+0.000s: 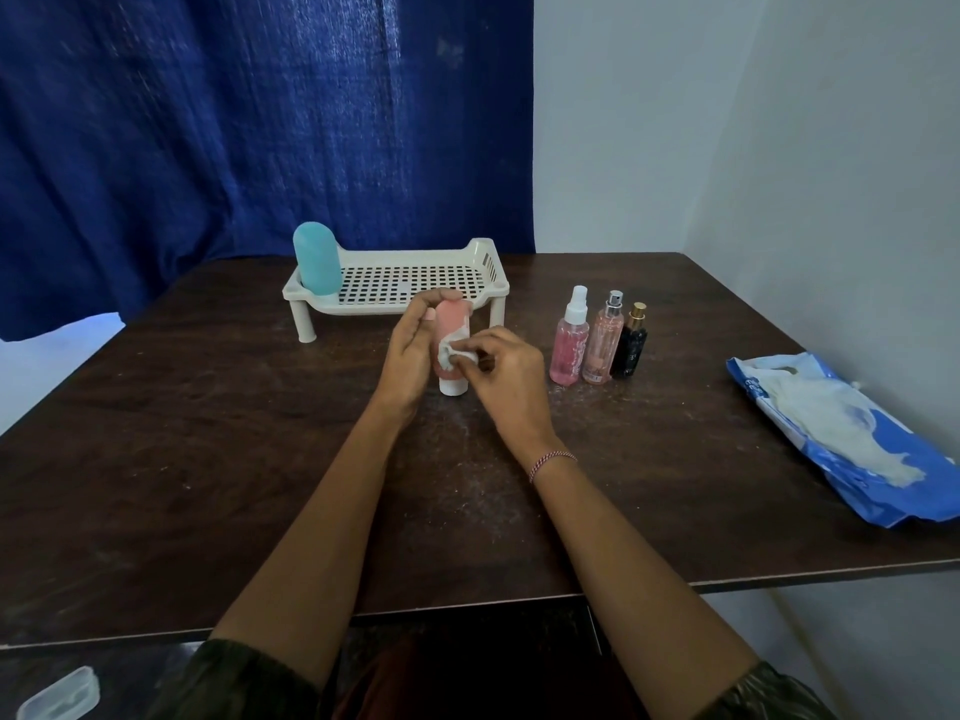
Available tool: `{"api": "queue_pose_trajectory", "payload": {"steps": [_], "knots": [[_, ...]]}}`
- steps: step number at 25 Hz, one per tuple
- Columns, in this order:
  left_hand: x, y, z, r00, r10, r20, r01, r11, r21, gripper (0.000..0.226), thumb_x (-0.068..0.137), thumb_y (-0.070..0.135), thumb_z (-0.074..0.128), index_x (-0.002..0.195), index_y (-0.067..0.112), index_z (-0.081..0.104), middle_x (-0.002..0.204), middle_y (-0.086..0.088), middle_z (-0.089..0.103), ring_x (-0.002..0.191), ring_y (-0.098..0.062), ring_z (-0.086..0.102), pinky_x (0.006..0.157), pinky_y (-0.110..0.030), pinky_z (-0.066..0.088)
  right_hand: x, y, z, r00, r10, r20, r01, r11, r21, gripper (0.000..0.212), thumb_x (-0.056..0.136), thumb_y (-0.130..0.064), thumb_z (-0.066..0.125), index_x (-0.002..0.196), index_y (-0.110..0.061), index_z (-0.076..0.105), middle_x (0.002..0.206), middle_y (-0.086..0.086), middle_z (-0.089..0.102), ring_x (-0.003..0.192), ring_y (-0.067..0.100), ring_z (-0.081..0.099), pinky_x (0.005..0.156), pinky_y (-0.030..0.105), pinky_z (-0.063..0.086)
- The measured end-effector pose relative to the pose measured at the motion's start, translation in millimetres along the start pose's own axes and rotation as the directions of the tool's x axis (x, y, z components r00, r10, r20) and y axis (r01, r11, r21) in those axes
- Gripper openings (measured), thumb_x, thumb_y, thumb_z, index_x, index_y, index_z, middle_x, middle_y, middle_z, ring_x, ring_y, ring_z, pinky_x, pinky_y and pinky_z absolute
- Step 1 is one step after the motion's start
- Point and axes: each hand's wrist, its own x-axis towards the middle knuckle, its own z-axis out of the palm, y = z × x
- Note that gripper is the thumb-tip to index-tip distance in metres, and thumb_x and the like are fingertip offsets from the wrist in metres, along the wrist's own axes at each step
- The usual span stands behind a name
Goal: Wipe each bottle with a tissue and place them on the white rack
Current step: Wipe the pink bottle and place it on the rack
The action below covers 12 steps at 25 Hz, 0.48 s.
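Note:
My left hand (pixel 410 356) grips a pink bottle (pixel 451 324) with a white cap pointing down, held upright just in front of the white rack (pixel 395 283). My right hand (pixel 501 374) pinches a crumpled white tissue (pixel 457 353) against the bottle's side. A teal bottle (pixel 317 259) stands at the rack's left end. To the right, on the table, stand three spray bottles in a row: a pink one (pixel 570 350), a peach one (pixel 603 345) and a black one (pixel 629 348).
The dark wooden table (pixel 260 459) has a blue pack of tissues (pixel 852 444) lying open at its right edge. A blue curtain hangs behind the table, a white wall to the right. A clear plastic lid (pixel 57 696) shows at the bottom left.

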Motion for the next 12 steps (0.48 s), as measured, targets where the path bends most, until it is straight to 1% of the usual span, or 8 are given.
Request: {"api": "queue_pose_trajectory", "payload": {"steps": [1, 3, 5, 7, 9, 10, 12], "knots": [[-0.4, -0.2, 0.2, 1.0, 0.001, 0.003, -0.001, 1.0, 0.001, 0.031, 0.101, 0.01, 0.026, 0.116, 0.014, 0.052, 0.131, -0.016, 0.052, 0.12, -0.022, 0.052, 0.091, -0.024, 0.049, 0.9, 1.3, -0.7, 1.0, 0.026, -0.016, -0.026, 1.0, 0.008, 0.015, 0.075, -0.007, 0.074, 0.089, -0.005, 0.073, 0.088, 0.005, 0.068, 0.076, 0.012, 0.063, 0.073, 0.029, 0.055], [-2.0, 1.1, 2.6, 1.0, 0.015, 0.01, -0.015, 1.0, 0.011, 0.03, 0.099, 0.01, 0.028, 0.116, 0.01, 0.052, 0.128, -0.015, 0.053, 0.118, -0.021, 0.053, 0.092, -0.024, 0.048, 2.7, 2.3, -1.7, 0.996, 0.06, -0.069, -0.057, 0.998, 0.04, 0.016, 0.075, -0.006, 0.074, 0.091, -0.006, 0.072, 0.09, 0.006, 0.068, 0.079, 0.012, 0.063, 0.073, 0.029, 0.055], [-3.9, 3.8, 5.5, 0.998, 0.049, 0.032, -0.048, 0.999, -0.009, 0.03, 0.094, 0.013, 0.033, 0.115, 0.006, 0.053, 0.123, -0.016, 0.057, 0.114, -0.02, 0.056, 0.094, -0.025, 0.048, 2.7, -1.1, -1.9, 0.994, 0.038, -0.106, -0.029, 0.997, 0.078, 0.019, 0.076, -0.007, 0.073, 0.095, -0.007, 0.072, 0.095, 0.005, 0.067, 0.085, 0.009, 0.061, 0.076, 0.024, 0.054], [-4.6, 5.4, 5.4, 0.997, 0.072, 0.037, -0.072, 0.997, -0.006, 0.03, 0.092, 0.013, 0.035, 0.113, 0.004, 0.054, 0.119, -0.014, 0.059, 0.113, -0.02, 0.056, 0.094, -0.025, 0.048, 0.5, -6.9, 0.2, 0.998, -0.009, -0.069, 0.015, 0.997, 0.077, 0.021, 0.077, -0.007, 0.072, 0.098, -0.008, 0.071, 0.099, 0.004, 0.066, 0.09, 0.006, 0.058, 0.08, 0.014, 0.049], [-4.0, 4.5, 3.9, 0.998, 0.065, 0.023, -0.065, 0.998, 0.025, 0.028, 0.096, 0.011, 0.033, 0.111, 0.006, 0.056, 0.117, -0.008, 0.059, 0.113, -0.015, 0.056, 0.093, -0.024, 0.047, -1.4, -9.1, 2.3, 0.999, -0.043, -0.009, 0.044, 0.998, 0.052, 0.02, 0.077, -0.007, 0.072, 0.097, -0.007, 0.072, 0.097, 0.005, 0.065, 0.088, 0.006, 0.058, 0.08, 0.011, 0.048], [-3.7, 3.8, 3.1, 0.998, 0.065, 0.014, -0.065, 0.997, 0.039, 0.028, 0.098, 0.009, 0.031, 0.11, 0.007, 0.056, 0.116, -0.005, 0.059, 0.112, -0.011, 0.056, 0.092, -0.023, 0.046, -1.9, -8.2, 2.6, 0.999, -0.047, 0.011, 0.046, 0.998, 0.043, 0.019, 0.076, -0.006, 0.072, 0.096, -0.006, 0.072, 0.096, 0.006, 0.065, 0.086, 0.009, 0.06, 0.079, 0.014, 0.049], [-3.8, 2.7, 2.7, 0.997, 0.077, 0.006, -0.077, 0.996, 0.04, 0.029, 0.099, 0.007, 0.029, 0.109, 0.009, 0.057, 0.114, -0.002, 0.059, 0.108, -0.005, 0.056, 0.09, -0.02, 0.046, -1.2, -4.9, 0.9, 0.999, -0.038, 0.014, 0.037, 0.999, 0.025, 0.018, 0.076, -0.006, 0.072, 0.094, -0.004, 0.072, 0.093, 0.006, 0.066, 0.083, 0.013, 0.062, 0.078, 0.025, 0.054]]}}
